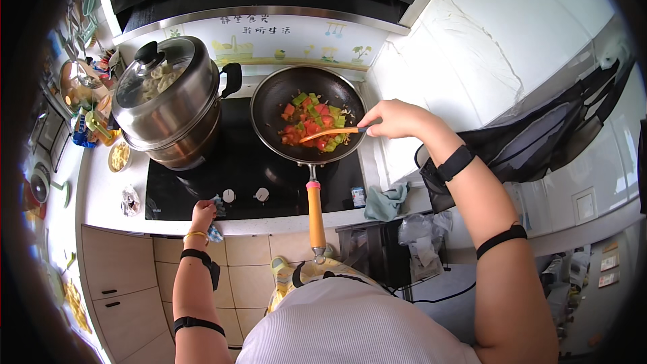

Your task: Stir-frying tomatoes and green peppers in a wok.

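My right hand grips the dark end of an orange-handled spatula, whose tip rests among the food. Chopped red and green vegetables, perhaps tomato and pepper, lie in a dark frying pan. The pan sits on the right side of a black glass cooktop, its yellow wooden handle pointing toward me. At the cooktop's front edge, left of the two knobs, my left hand is closed on a blue patterned cloth.
A lidded steel steamer pot with pale food inside stands on the left. Beside it are a small bowl of yellowish food and a plastic bag. A grey-green cloth lies at the right counter edge, near a hanging black bag. A range hood overhangs the back.
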Demonstrator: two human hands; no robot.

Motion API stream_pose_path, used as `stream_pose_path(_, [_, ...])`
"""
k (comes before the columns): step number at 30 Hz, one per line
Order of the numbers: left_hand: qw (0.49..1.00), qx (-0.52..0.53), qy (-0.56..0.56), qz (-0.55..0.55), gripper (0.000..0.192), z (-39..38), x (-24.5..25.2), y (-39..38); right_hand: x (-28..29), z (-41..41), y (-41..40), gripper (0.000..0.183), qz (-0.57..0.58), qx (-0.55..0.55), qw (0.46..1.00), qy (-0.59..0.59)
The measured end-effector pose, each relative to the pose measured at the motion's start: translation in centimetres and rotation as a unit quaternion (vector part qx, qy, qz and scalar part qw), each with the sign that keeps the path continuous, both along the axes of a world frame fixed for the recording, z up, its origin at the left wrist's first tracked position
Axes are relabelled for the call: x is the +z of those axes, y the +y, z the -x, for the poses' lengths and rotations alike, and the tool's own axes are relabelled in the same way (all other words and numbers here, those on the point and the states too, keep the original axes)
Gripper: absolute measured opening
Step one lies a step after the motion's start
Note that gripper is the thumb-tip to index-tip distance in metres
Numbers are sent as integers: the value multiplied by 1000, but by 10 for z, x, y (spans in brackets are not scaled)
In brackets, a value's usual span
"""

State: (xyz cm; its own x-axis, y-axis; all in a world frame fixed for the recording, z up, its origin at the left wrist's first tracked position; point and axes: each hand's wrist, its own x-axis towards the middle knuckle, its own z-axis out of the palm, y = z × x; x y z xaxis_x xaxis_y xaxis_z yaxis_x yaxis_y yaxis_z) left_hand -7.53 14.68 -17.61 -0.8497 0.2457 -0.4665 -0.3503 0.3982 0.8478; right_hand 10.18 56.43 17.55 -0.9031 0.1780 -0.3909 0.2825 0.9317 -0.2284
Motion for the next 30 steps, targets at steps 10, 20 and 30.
stream_pose_path(10, [1000,-10,-5,-18,19,0,0,-2,13,0,-2,31,43,-45,998,-25])
stream_pose_path(20, [1000,-7,-3,-9,20,-3,14,1,7,-1,-2,32,73,-82,992,-53])
stream_pose_path(30, [1000,-9,1,-13,20,-4,13,1,-11,7,-4,32,56,-69,995,-49])
